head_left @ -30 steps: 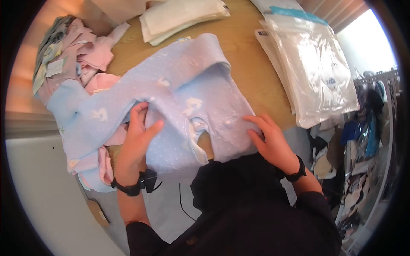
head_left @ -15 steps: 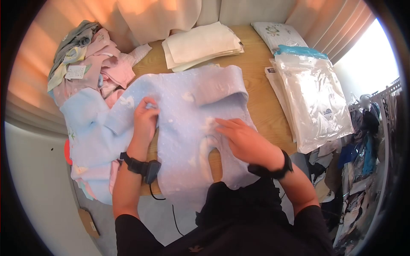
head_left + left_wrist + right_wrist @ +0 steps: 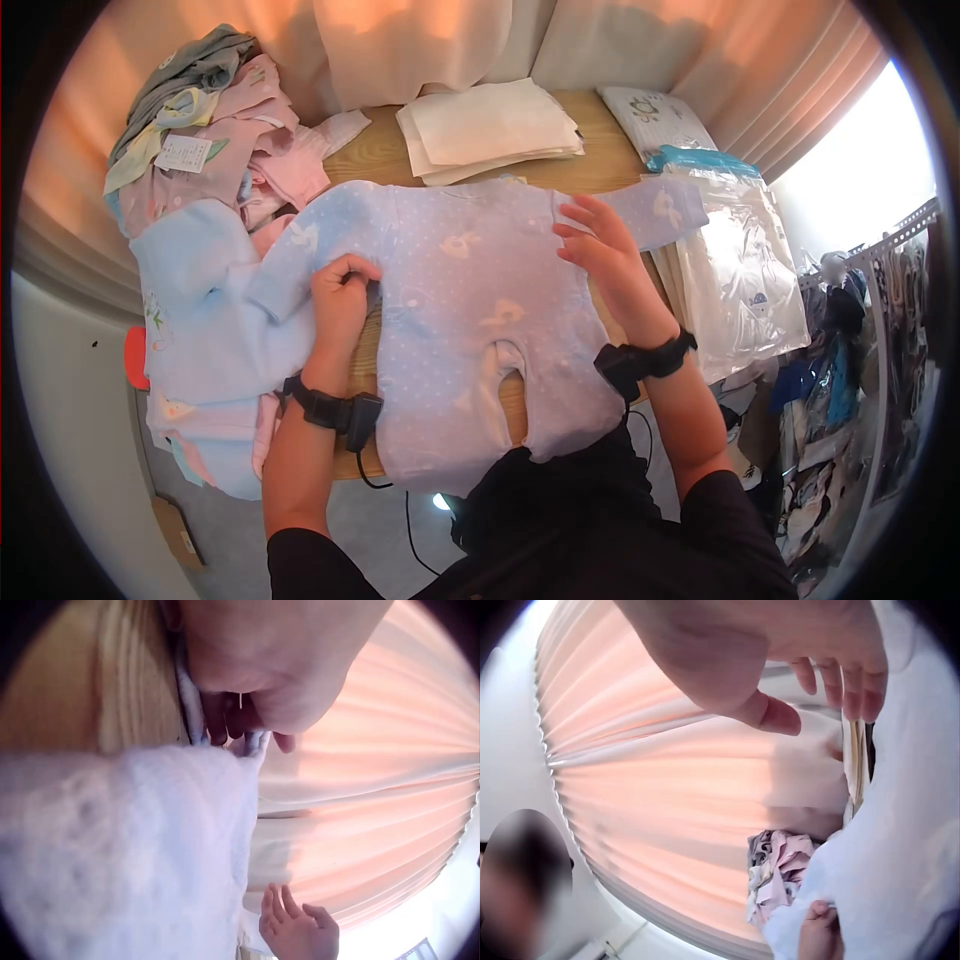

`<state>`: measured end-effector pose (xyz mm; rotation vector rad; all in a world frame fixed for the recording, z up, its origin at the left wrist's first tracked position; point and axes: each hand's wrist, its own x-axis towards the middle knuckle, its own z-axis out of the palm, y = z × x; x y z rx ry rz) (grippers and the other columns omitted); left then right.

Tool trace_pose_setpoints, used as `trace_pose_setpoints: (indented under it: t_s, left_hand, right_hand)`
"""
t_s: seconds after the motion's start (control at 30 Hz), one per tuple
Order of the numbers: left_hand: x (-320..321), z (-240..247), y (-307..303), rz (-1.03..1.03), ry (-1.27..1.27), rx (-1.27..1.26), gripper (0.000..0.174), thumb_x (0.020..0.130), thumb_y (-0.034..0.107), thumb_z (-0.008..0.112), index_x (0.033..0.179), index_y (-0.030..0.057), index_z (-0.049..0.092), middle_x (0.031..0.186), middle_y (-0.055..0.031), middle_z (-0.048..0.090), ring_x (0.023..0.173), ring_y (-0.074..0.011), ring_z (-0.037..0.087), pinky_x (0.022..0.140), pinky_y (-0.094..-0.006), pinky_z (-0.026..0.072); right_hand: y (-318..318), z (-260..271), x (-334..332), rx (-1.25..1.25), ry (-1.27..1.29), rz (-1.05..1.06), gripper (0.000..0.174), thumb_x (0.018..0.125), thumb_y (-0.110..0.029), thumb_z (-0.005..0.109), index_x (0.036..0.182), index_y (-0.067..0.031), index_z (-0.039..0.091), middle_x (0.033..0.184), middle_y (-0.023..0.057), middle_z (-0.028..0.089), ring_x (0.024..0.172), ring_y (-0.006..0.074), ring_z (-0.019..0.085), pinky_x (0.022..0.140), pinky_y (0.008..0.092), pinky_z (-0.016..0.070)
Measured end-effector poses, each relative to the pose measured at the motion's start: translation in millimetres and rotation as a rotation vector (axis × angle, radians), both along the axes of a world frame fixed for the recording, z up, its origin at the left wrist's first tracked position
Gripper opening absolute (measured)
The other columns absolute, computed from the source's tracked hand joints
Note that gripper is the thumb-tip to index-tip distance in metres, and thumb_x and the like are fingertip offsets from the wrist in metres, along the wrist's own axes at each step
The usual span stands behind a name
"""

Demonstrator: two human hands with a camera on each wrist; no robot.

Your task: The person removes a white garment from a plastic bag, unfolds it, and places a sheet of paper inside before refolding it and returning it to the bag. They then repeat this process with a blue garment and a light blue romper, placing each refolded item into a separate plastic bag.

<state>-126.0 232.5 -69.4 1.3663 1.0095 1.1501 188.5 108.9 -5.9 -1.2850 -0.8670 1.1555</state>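
Right now we have the romper [image 3: 450, 300] spread in the middle of the surface [image 3: 605, 165], its near end at the edge against our clothing. Our left hand [image 3: 342, 300] pinches it beside the left sleeve [image 3: 300, 240]; our right hand [image 3: 610, 260] is wide, fingers apart, by the right shoulder. To flatten it well, we should hold that pinch as an anchor and stroke outward with a flat palm, easing the left sleeve, which angles nearward, into line with the other. The right sleeve [image 3: 665, 215] reaches over the bags [image 3: 745, 270], and slick plastic could let it slip. Those bags are clear and glossy; we cannot tell whether anything is inside. Beyond them, at the far right, lies a pack [image 3: 660, 118] with a green print, its contents unclear.
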Motion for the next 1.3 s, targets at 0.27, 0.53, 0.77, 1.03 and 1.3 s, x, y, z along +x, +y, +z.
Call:
trace_pose_setpoints:
  t_s: [0.27, 0.53, 0.77, 1.03, 1.3]
  left_hand:
    - [5.6, -3.7, 4.8, 0.042, -0.147, 0.033, 0.033, 0.079, -0.013, 0.060, 0.090, 0.0095, 0.038, 0.078, -0.0006, 0.054, 0.067, -0.0078, 0.056, 0.058, -0.0217, 0.0451]
    - [8.0, 7.5, 0.2, 0.020, -0.204, -0.044, 0.041, 0.080, -0.013, 0.062, 0.100, 0.0097, 0.033, 0.080, -0.0081, 0.060, 0.062, -0.0135, 0.061, 0.056, -0.0252, 0.0499]
    - [8.1, 6.4, 0.4, 0.000, -0.201, -0.039, 0.037, 0.081, -0.012, 0.062, 0.093, 0.0099, 0.035, 0.074, -0.0056, 0.057, 0.061, -0.0134, 0.060, 0.054, -0.0243, 0.0468]
    - [3.8, 5.9, -3.9, -0.008, -0.002, 0.068, 0.033, 0.086, -0.003, 0.064, 0.065, 0.0073, 0.041, 0.062, 0.0029, 0.049, 0.059, -0.0059, 0.050, 0.053, -0.0218, 0.0388]
    - [7.1, 7.9, -9.2, -0.013, 0.002, -0.024, 0.015, 0.097, 0.011, 0.062, 0.099, -0.0046, 0.064, 0.077, -0.0011, 0.065, 0.065, -0.0078, 0.057, 0.058, -0.0219, 0.0431]
  right_hand:
    - [129.3, -84.0, 49.5, 0.140, 0.700, 0.485, 0.043, 0.104, -0.026, 0.052, 0.140, -0.0043, 0.047, 0.143, 0.0119, 0.051, 0.133, 0.0320, 0.048, 0.111, 0.0460, 0.0392]
    - [161.5, -47.2, 38.1, 0.156, 0.634, 0.320, 0.029, 0.101, -0.024, 0.058, 0.125, -0.0082, 0.058, 0.114, 0.0094, 0.061, 0.112, 0.0282, 0.057, 0.099, 0.0438, 0.0467]
    - [202.8, -53.2, 51.6, -0.020, 0.662, 0.257, 0.014, 0.105, -0.020, 0.053, 0.103, -0.0067, 0.056, 0.086, 0.0021, 0.060, 0.076, 0.0141, 0.057, 0.071, 0.0284, 0.0501]
    - [42.8, 16.6, -46.1, -0.215, 0.494, -0.048, 0.009, 0.101, -0.010, 0.051, 0.093, -0.0055, 0.053, 0.077, 0.0010, 0.053, 0.066, 0.0120, 0.050, 0.061, 0.0246, 0.0458]
    - [-84.1, 6.1, -99.2, -0.271, 0.511, 0.196, 0.039, 0.108, -0.031, 0.047, 0.115, 0.0013, 0.068, 0.101, 0.0096, 0.071, 0.086, 0.0141, 0.065, 0.076, 0.0295, 0.0533]
